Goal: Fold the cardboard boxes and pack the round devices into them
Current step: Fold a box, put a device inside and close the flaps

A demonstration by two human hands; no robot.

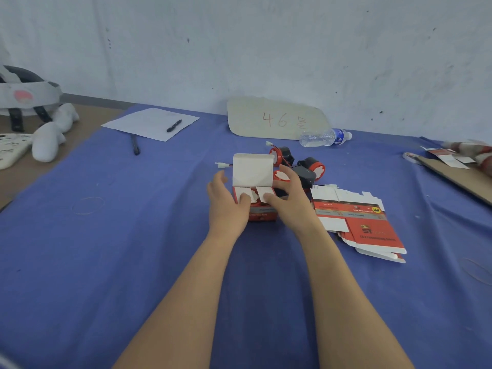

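Centre frame: left hand (226,206) and right hand (288,198) press the red box (262,209) side flaps down, lid upright.

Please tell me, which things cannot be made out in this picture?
- Head view: inside of the open box, covered by its side flaps, left hand and right hand.
- Head view: print on the flat boxes, too small and blurred.
- Head view: red and white thing, blurred, cut by the right edge.
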